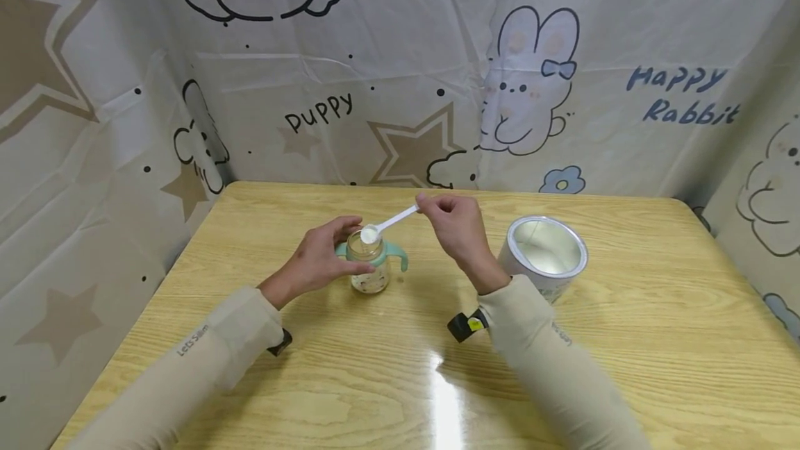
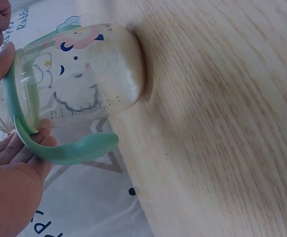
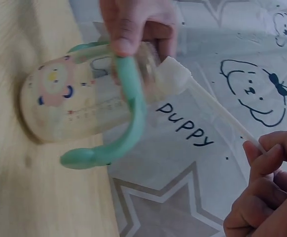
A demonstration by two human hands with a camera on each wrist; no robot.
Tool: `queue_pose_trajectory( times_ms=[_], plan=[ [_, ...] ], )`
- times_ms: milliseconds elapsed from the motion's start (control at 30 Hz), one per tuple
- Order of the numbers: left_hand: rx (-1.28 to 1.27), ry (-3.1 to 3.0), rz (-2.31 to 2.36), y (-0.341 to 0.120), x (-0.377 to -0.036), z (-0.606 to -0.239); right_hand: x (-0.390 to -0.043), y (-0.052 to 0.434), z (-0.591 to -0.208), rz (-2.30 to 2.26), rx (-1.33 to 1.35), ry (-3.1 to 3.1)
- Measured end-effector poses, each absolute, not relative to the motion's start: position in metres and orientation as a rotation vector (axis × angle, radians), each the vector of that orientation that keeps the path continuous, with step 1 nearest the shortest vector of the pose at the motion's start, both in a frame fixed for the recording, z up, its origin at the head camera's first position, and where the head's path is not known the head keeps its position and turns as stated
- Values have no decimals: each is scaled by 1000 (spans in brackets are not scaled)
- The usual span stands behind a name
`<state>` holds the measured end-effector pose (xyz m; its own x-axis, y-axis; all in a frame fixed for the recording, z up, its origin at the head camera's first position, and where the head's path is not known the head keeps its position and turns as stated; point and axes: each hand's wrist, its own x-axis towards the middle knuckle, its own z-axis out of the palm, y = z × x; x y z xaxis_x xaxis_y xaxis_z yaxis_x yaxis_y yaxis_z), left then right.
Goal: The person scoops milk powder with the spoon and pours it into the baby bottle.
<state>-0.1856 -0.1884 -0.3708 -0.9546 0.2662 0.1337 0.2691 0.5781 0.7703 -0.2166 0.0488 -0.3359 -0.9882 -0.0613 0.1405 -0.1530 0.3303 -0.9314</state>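
Two hands work over one small bottle [image 1: 370, 262], which stands upright on the wooden table [image 1: 625, 339] just under the left hand [image 1: 321, 255]. That hand's thumb and fingers curl round the bottle's neck beside the mint-green handles [image 1: 400, 254]. The right hand [image 1: 459, 224] pinches the far end of a white scoop [image 1: 384, 226], whose bowl sits at the bottle's mouth.

Judging by looks, the bottle is light, stiff and smooth-walled, so probably slippery; the neck ring or a handle seems the surest hold. The scoop looks thin and feather-light, best held at its tip.

Only the head view shows an open tin [image 1: 545, 254] close beside the right forearm. Seen from the left wrist, the bottle's wall carries measuring marks and printed moons and stars [image 2: 79, 81]. Pictured from the right wrist, the scoop's bowl [image 3: 172, 75] touches the rim, and the pinching fingers [image 3: 264, 158] show close up.
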Motion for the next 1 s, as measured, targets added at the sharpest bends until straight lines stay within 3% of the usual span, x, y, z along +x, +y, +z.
queue_pose_trajectory(
  times_ms=[567, 1000],
  plan=[
    [-455, -2815, -1343, -189, -186, -370, -211, 50, -348, 1626, 608, -2512],
    [-434, -2825, -1337, -189, -188, -370, -205, 55, -346, 1501, 683, -2513]
  ],
)
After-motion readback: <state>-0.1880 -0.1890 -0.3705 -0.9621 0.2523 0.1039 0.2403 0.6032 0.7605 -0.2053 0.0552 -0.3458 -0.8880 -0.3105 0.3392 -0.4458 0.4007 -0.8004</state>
